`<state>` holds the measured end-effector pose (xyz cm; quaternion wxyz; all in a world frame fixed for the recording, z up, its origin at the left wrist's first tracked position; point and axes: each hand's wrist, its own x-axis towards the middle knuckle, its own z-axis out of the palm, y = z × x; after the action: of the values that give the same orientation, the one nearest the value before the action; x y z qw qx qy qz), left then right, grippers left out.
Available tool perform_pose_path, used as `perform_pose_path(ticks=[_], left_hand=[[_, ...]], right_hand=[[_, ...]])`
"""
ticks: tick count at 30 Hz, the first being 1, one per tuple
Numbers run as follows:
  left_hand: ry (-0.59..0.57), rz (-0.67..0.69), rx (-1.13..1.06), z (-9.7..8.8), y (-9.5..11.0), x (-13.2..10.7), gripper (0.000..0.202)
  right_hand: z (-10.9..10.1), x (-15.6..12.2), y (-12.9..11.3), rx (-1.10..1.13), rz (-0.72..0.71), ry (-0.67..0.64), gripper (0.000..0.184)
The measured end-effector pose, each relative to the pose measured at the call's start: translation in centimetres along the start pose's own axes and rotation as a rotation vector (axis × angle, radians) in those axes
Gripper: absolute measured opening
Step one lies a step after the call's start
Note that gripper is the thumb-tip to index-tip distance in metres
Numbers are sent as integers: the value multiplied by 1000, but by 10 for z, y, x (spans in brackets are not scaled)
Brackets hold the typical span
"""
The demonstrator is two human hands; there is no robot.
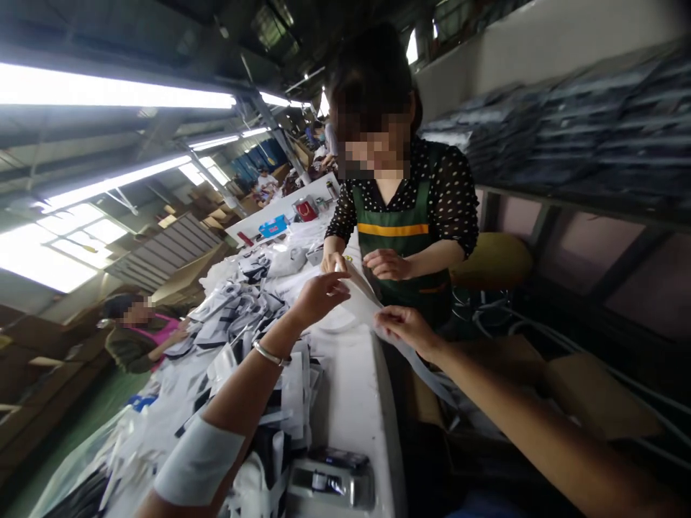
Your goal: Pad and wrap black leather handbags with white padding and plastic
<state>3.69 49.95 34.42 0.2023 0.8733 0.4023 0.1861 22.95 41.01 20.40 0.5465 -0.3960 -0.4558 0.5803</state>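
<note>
No lettering, number, brand or sign could be read from where I stood. Toward the far part of the desk (350, 410), a blue box (273, 228) bore a small reddish mark, too small to make out. Near it, a red container (306, 209) showed a pale curved shape; whether this was print could not be determined. Pale patches on the dark bundles (583, 133) stacked to the right were blurred and illegible. A clear case (330, 483) at the desk's near end yielded no legible wording.
</note>
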Motion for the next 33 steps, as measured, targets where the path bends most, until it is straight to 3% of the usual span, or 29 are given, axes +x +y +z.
perform_pose_path(ticks=[4, 10, 20, 24, 28, 33], left_hand=[[65, -38, 83, 5, -5, 13, 31], [142, -56, 203, 12, 7, 25, 24], [302, -101, 271, 17, 16, 36, 41], [403, -103, 227, 17, 9, 24, 44], [547, -170, 75, 24, -10, -2, 35], [540, -273, -83, 46, -34, -39, 33]], right_hand=[[-10, 19, 8, 40, -14, 15, 45], [-23, 43, 35, 91, -19, 58, 44], [-40, 66, 55, 72, -25, 85, 40], [-47, 74, 63, 23, -18, 95, 41], [-51, 81, 67, -8, -32, 83, 43], [-53, 88, 69, -43, -28, 55, 44]])
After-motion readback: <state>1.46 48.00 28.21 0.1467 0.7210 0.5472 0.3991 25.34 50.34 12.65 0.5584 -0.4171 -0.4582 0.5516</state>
